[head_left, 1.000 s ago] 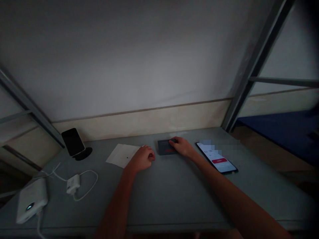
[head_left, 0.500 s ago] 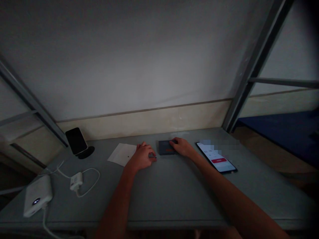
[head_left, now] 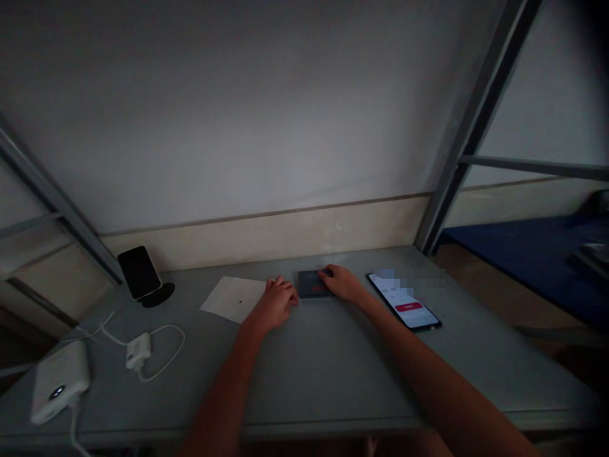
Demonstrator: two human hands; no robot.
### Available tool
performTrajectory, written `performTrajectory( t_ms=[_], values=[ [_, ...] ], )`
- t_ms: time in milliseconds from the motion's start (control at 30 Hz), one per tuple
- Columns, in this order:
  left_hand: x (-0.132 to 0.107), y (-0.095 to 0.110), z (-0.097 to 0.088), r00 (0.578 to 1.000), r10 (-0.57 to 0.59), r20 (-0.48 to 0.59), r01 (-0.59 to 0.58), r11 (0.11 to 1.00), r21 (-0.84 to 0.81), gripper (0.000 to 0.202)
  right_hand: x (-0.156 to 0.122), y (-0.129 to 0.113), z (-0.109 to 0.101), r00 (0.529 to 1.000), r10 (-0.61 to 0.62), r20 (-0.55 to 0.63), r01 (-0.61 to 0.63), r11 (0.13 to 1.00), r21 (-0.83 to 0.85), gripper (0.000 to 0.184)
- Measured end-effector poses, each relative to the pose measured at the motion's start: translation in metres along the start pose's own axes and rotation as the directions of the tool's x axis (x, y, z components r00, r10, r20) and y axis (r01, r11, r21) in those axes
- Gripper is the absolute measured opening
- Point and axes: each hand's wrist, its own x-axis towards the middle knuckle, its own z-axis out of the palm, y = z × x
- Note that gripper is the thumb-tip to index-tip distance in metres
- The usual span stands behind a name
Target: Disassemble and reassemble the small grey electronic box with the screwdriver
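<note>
A flat dark box (head_left: 310, 284) with reddish marking on its front lies on the grey desk. My right hand (head_left: 340, 282) grips its right part, with the thumb over the top and the other fingers mostly hidden. Close to the box's left edge, my left hand (head_left: 280, 301) rests with its fingers curled and pressed together. Whatever lies within those fingers is too dark and small to make out. A white sheet of paper (head_left: 232, 297) with a small dark dot lies partly behind my left hand.
To the right lies a phone (head_left: 404, 303) with a lit screen. At the left are a black-screened device on a round stand (head_left: 140, 273), a white adapter with a looped cable (head_left: 139, 351) and a white power bank (head_left: 61, 381). Metal posts (head_left: 469, 136) flank the desk (head_left: 323, 374).
My left hand has shifted right, closer to the box's left edge, and its fingers have curled in more. My right hand stays on the box. The view has turned slightly.
</note>
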Motion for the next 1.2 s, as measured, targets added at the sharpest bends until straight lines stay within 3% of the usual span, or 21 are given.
performTrajectory(
  t_ms=[100,200,333,467,567,667,733,800,867,933,1067,1200],
  values=[
    [-0.002,-0.008,-0.011,0.996,-0.064,-0.056,0.064,0.998,0.002,0.014,0.001,0.001,0.0,1.0,-0.012,0.01,0.012,1.0,-0.004,0.038],
    [-0.011,-0.028,-0.028,0.967,-0.229,-0.108,0.237,0.969,0.07,0.015,0.001,0.003,0.0,0.999,-0.031,0.015,0.031,1.0,-0.005,0.038],
    [-0.032,-0.06,-0.044,0.875,-0.484,0.003,0.478,0.865,0.15,0.015,0.003,0.005,0.001,0.997,-0.069,0.034,0.069,0.998,0.002,0.036],
    [-0.045,-0.077,-0.045,0.822,-0.557,0.116,0.544,0.829,0.125,0.014,0.005,0.006,0.004,0.99,-0.125,0.058,0.125,0.992,0.014,0.034],
    [-0.045,-0.078,-0.046,0.83,-0.545,0.12,0.534,0.838,0.114,0.015,0.005,0.007,0.006,0.983,-0.172,0.062,0.171,0.985,0.031,0.031],
    [-0.034,-0.066,-0.047,0.879,-0.473,-0.057,0.477,0.875,0.089,0.019,0.005,0.008,0.006,0.974,-0.22,0.056,0.216,0.974,0.063,0.028],
    [-0.024,-0.048,-0.044,0.91,-0.356,-0.211,0.37,0.929,0.027,0.02,0.005,0.007,0.005,0.968,-0.246,0.055,0.24,0.966,0.091,0.029],
    [-0.013,-0.026,-0.035,0.94,-0.204,-0.273,0.195,0.979,-0.059,0.017,0.004,0.007,0.003,0.961,-0.269,0.065,0.26,0.957,0.127,0.028],
    [-0.006,-0.003,-0.021,0.966,-0.055,-0.253,0.025,0.992,-0.12,0.034,0.004,0.007,0.001,0.952,-0.293,0.082,0.277,0.946,0.166,0.027],
    [-0.002,0.012,-0.006,0.983,0.042,-0.178,-0.065,0.99,-0.122,0.052,0.003,0.008,-0.001,0.946,-0.309,0.094,0.286,0.937,0.198,0.024],
    [0.001,0.019,0.014,0.992,0.065,-0.11,-0.076,0.992,-0.101,0.054,0.004,0.013,-0.004,0.961,-0.266,0.074,0.243,0.944,0.224,0.025],
    [0.003,0.016,0.015,0.991,0.033,-0.128,-0.054,0.984,-0.171,0.046,0.005,0.014,-0.009,0.974,-0.215,0.069,0.19,0.946,0.261,0.033]
  ],
)
